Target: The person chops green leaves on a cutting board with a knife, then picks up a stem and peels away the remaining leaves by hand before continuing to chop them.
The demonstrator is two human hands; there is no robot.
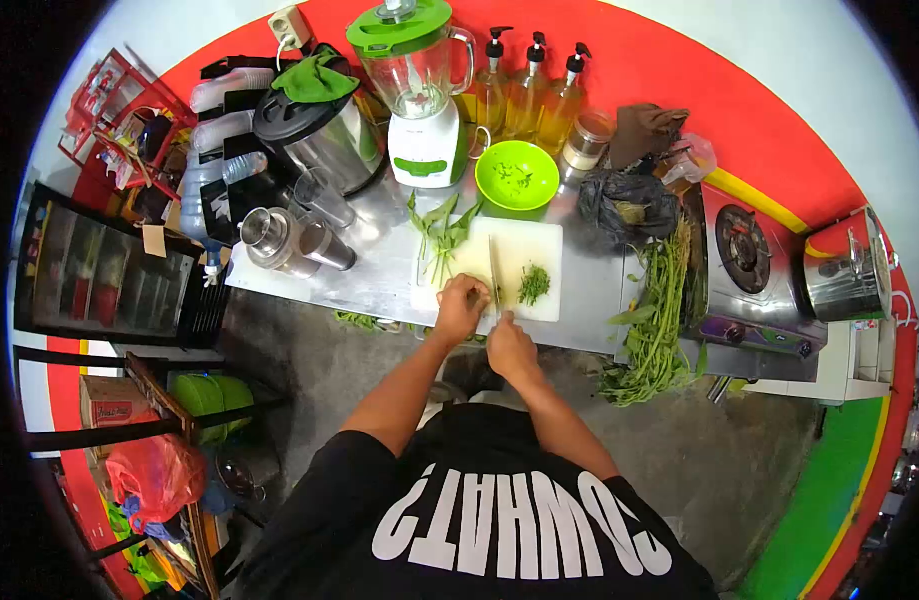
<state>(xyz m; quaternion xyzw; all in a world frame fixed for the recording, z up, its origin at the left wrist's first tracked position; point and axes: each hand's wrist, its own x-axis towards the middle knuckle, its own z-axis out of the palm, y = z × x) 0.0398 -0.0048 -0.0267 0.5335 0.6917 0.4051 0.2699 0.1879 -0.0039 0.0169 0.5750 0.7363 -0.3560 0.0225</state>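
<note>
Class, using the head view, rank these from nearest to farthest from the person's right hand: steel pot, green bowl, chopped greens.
1. Chopped greens, on the white board.
2. Green bowl, beyond the board.
3. Steel pot, far right.

The table (591,285) looks like smooth, shiny metal, the cutting board (519,245) matt plastic, the knife blade (493,262) metal, the bowl (517,185) smooth, glossy plastic, and the shirt (489,450) matt cloth.

The right hand (512,350) covers the knife (493,262) at its handle; the top edge crops the blender (426,140) (only just).
</note>
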